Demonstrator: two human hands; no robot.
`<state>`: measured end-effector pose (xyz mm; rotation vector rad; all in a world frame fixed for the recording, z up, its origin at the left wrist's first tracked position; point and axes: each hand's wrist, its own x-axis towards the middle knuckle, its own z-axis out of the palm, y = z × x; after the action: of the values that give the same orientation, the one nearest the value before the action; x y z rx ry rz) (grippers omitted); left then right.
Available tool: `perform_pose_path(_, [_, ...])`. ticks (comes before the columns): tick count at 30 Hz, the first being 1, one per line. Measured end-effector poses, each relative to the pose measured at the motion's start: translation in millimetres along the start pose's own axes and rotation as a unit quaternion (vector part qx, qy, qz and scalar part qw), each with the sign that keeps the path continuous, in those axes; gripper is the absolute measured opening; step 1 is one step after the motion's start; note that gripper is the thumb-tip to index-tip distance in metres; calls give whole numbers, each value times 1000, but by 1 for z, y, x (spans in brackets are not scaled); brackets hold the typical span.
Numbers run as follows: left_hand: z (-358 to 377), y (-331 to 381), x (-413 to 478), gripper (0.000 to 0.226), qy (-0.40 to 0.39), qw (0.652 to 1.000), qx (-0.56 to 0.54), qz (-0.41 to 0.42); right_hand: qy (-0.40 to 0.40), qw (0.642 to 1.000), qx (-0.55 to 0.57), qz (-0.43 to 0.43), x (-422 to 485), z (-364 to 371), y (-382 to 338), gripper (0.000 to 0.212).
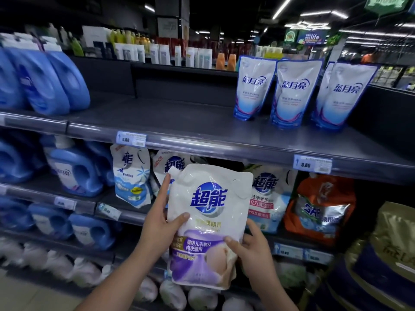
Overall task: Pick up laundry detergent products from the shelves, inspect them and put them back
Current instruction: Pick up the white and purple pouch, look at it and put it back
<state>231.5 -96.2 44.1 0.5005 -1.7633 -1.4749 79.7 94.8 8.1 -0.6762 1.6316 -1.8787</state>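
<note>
A white and purple detergent pouch (206,223) is being held upright in front of the middle shelf (125,215). The left hand (160,223) is gripping its left edge, forefinger reaching toward the spout, while the right hand (249,248) is clasping its lower right side.

held pouch (207,223) "超能", top-shelf pouches (294,90) "蓝月亮", price tags (131,138) 9.50, 8.80

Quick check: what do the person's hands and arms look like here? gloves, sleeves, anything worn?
Both bare. Left hand and right hand: no gloves, no rings visible, and no watch or band at either wrist. Both forearms are uncovered down to the frame's bottom edge, so no sleeves in view. Nails short, unpainted.
</note>
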Motion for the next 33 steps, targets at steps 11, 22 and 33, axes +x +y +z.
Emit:
perform_pose_path(11, [-13,-8,20,91,-56,991,-93,-84,-10,997,-72,-34,-4,10,-16,36])
perform_pose_path(22, [-32,-21,43,116,-162,948,-238,-133,39,998,-6,-57,-4,35,-24,24])
perform_pose_path(33, [-15,-60,0,93,-108,944,-203,-238,127,991,6,35,19,44,-17,20])
